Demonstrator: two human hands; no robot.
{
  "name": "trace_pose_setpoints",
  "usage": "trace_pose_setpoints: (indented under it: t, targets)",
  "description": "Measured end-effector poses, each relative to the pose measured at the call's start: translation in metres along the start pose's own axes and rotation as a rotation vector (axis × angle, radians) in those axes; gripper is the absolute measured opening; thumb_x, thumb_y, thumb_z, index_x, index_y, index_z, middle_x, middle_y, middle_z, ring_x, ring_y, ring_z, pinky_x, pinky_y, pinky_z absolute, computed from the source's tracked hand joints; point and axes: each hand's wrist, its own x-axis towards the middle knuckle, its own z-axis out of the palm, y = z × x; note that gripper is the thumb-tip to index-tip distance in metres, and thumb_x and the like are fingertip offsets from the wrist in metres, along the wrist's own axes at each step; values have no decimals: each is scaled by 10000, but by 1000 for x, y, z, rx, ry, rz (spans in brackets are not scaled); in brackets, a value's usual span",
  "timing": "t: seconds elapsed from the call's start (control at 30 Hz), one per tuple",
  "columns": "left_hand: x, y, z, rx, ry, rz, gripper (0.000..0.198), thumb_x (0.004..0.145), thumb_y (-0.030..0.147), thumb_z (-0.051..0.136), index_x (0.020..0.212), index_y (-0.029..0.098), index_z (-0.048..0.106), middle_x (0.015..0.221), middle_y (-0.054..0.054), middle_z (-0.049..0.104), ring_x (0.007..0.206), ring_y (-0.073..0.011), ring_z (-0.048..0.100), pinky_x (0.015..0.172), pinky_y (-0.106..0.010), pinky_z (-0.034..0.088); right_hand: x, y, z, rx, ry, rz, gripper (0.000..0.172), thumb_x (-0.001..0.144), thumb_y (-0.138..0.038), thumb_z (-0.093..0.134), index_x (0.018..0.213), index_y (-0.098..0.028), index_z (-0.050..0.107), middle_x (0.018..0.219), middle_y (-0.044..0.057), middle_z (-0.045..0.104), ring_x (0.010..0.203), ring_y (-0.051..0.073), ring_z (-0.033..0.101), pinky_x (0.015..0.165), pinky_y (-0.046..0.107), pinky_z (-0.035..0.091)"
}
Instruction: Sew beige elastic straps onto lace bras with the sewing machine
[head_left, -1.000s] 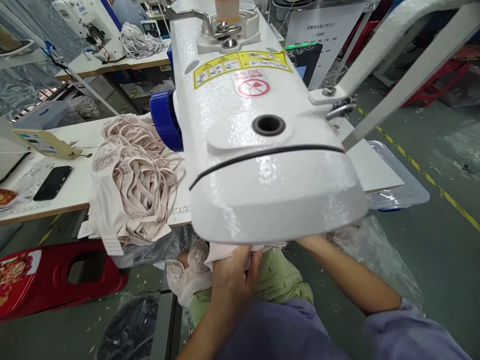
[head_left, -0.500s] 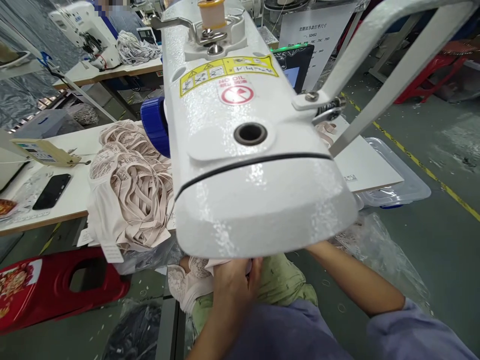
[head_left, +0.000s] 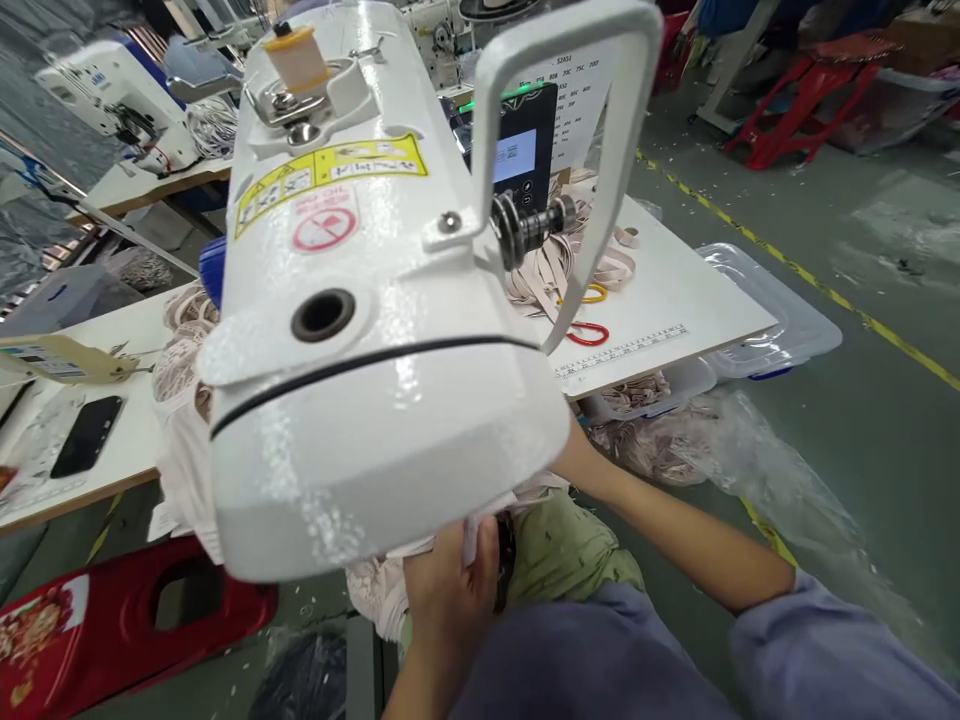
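The white head of a sewing machine [head_left: 390, 440] fills the middle of the view and covers much of the work beneath it. Below its front edge, my left hand [head_left: 450, 580] pinches a pale pink bra [head_left: 377, 592] between thumb and fingers. Part of the bra, with a lacy cup, hangs to the left of that hand over my lap. More pale fabric shows under the machine's right end. My right hand [head_left: 576, 458] reaches in there from the right; its fingers are hidden behind the machine head.
More bras [head_left: 184, 430] are piled left of the machine, near a black phone [head_left: 88, 436]. On the right tabletop lie pale straps [head_left: 546, 278], red-and-yellow-handled scissors [head_left: 589, 333] and a printed ruler [head_left: 622, 355]. A red stool [head_left: 112, 640] stands at lower left; plastic bags [head_left: 780, 490] lie on the floor.
The view has swung right, so the machine sits further left and the scissors, straps and control screen now show. My left hand keeps its pinch on the bra.
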Motion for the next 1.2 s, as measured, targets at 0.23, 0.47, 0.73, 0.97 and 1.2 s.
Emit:
trace_pose_setpoints:
  t: [0.23, 0.47, 0.73, 0.97, 1.2]
  targets:
    - [7, 3, -4, 40, 14, 41, 293, 958, 302, 540, 1185, 139, 628, 1043, -164, 758, 931, -302, 745, 835, -408, 592, -19, 1, -8, 28, 19, 40, 182, 910, -388, 558, 917, -219, 627, 944, 43, 629, 806, 177, 585, 724, 307, 498]
    - [12, 11, -7, -1, -30, 40, 272, 960, 281, 539, 1169, 136, 636, 1082, -172, 747, 993, -288, 732, 876, -397, 590, -35, 5, -9, 131, -58, 142, 246, 906, -462, 560, 906, -218, 593, 914, 42, 577, 805, 180, 548, 691, 300, 438]
    - [15, 18, -8, -14, -53, 58, 310, 973, 269, 521, 1233, 129, 614, 1103, -168, 749, 974, -249, 741, 846, -336, 600, -42, -1, -10, 180, -100, 137, 175, 859, -389, 596, 873, -215, 580, 896, 33, 573, 816, 174, 540, 737, 306, 440]
    - [13, 19, -9, -9, -68, 51, 325, 979, 277, 501, 1262, 138, 576, 1135, -186, 731, 1026, -284, 726, 856, -395, 604, -47, -8, -11, 180, -121, 148, 168, 812, -365, 615, 873, -214, 573, 911, 35, 561, 799, 170, 545, 738, 314, 461]
    - [9, 15, -7, -64, -61, 17, 418, 971, 280, 518, 1363, 140, 473, 1215, -203, 685, 1117, -300, 685, 887, -416, 595, -50, -11, -11, 170, -130, 126, 227, 804, -397, 638, 921, -216, 566, 918, 37, 570, 803, 177, 564, 776, 329, 484]
